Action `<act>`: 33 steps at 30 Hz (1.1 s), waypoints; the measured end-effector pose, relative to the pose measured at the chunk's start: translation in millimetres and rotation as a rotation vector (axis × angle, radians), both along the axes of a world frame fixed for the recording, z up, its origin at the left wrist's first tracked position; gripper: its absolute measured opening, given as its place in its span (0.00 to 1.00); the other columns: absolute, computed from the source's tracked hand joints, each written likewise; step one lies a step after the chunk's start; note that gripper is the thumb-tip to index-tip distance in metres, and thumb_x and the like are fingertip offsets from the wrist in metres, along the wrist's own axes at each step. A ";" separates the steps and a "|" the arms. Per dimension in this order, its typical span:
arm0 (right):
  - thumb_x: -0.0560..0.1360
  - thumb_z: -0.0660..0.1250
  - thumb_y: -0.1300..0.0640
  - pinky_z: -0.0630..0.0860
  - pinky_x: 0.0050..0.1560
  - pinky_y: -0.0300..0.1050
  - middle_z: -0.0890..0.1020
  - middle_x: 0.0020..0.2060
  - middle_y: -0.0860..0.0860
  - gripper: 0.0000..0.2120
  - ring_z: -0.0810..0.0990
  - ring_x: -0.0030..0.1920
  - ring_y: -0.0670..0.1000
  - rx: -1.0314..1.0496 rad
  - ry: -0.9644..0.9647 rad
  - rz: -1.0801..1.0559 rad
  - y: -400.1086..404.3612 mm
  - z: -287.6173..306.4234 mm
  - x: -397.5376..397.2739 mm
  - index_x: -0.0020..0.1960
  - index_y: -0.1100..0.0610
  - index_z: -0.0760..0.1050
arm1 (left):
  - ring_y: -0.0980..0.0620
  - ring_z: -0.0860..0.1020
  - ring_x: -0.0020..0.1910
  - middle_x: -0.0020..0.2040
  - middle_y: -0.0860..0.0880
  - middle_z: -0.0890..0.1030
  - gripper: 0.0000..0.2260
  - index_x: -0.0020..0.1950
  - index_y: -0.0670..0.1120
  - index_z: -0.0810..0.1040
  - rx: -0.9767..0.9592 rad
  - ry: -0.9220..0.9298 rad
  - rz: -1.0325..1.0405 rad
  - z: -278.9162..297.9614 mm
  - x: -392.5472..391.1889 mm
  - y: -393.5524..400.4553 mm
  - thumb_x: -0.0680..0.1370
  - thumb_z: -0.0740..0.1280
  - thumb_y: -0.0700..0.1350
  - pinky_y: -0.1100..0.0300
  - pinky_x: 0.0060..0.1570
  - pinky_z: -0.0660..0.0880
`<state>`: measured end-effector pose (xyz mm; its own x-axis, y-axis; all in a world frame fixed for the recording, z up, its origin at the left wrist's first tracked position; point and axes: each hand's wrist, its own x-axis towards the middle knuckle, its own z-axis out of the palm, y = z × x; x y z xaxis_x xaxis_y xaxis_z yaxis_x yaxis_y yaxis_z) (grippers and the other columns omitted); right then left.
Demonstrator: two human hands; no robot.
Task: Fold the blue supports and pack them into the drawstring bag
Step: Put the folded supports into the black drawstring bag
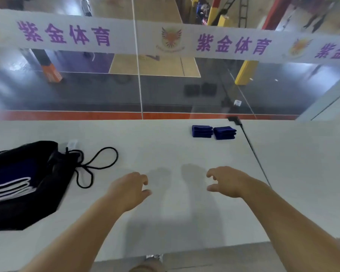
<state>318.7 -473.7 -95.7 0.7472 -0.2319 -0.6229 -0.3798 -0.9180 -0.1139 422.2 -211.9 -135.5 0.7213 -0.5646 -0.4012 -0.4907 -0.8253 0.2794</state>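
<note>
Two folded blue supports (214,132) lie side by side at the far edge of the white table (165,150), right of centre. A black drawstring bag (26,183) lies at the left, its mouth toward the right, something blue with white stripes showing through it. Its black cord (98,163) loops out over the table. My left hand (129,190) and my right hand (227,181) hover over the middle of the table, fingers apart and curled, each holding nothing. Both hands are well short of the supports.
A glass wall with a white banner bearing purple characters (165,38) stands just behind the table. A dark seam with a black clip (235,120) runs down the right part of the table. The table's near edge is at the bottom.
</note>
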 end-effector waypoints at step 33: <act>0.80 0.55 0.46 0.71 0.61 0.53 0.61 0.70 0.54 0.23 0.61 0.66 0.57 -0.101 -0.149 -0.105 -194.9 -90.3 114.1 0.72 0.53 0.60 | 0.46 0.56 0.73 0.76 0.52 0.57 0.28 0.76 0.45 0.54 -0.074 0.128 -0.185 -60.0 136.0 -281.4 0.79 0.59 0.51 0.49 0.70 0.62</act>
